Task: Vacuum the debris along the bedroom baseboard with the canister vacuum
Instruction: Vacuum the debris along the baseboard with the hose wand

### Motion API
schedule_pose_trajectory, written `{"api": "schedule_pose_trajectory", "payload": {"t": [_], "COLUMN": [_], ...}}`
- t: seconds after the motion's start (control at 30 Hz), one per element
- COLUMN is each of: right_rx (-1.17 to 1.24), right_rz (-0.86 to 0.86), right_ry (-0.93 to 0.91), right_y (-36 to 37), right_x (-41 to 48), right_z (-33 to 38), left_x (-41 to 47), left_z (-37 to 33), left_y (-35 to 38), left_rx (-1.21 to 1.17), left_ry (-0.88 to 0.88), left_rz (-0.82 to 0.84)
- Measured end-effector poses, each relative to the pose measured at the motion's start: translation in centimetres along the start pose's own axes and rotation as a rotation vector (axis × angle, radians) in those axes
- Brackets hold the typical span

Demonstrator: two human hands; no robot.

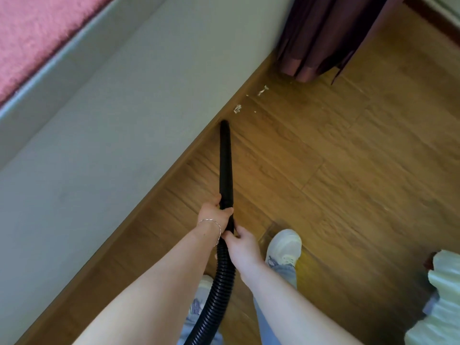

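A black vacuum nozzle [226, 160] points away from me, its tip resting on the wooden floor right against the brown baseboard [174, 168]. My left hand [216, 215] grips the nozzle's lower end. My right hand [242, 241] holds it just below, where the ribbed black hose [219, 287] begins. The hose runs down between my arms and out of the frame. Pale scraps of debris [237, 108] lie beside the baseboard a little beyond the tip, with more debris [262, 90] farther along. The canister is out of sight.
A pale wall [124, 108] runs diagonally on the left. Dark maroon curtains [321, 36] hang to the floor at the far end. My white shoes [285, 247] stand on the wood floor. Light green ruffled fabric [445, 295] sits at the right edge.
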State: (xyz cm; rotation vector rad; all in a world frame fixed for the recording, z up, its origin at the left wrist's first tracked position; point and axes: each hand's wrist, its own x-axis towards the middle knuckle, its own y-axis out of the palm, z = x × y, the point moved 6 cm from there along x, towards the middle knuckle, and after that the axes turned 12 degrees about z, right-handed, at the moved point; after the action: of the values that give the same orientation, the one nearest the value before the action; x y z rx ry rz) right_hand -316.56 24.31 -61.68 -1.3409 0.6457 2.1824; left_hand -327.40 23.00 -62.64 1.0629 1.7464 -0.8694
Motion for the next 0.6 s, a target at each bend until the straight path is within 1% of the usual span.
{"api": "schedule_pose_trajectory", "payload": {"t": [0.2,0.4,0.6], "right_rx": [-0.007,-0.032,-0.063], "right_rz": [-0.035,-0.004,-0.031], "right_ry": [0.021,-0.010,-0.029], "right_y": [-3.4,-5.9,-8.4], "right_x": [0.2,1.1,1.9], "right_z": [0.9,4.4,6.5], "left_x": [0.7,2.1,3.4], "left_z": [-2.3,-5.3,-8.6], "left_y": [2.9,3.2,4.4], "left_rx": [-0.015,-0.056,-0.039], "left_ry": [-0.011,0.009,0.051], "left_rz": [0.018,-0.021,-0.008]}}
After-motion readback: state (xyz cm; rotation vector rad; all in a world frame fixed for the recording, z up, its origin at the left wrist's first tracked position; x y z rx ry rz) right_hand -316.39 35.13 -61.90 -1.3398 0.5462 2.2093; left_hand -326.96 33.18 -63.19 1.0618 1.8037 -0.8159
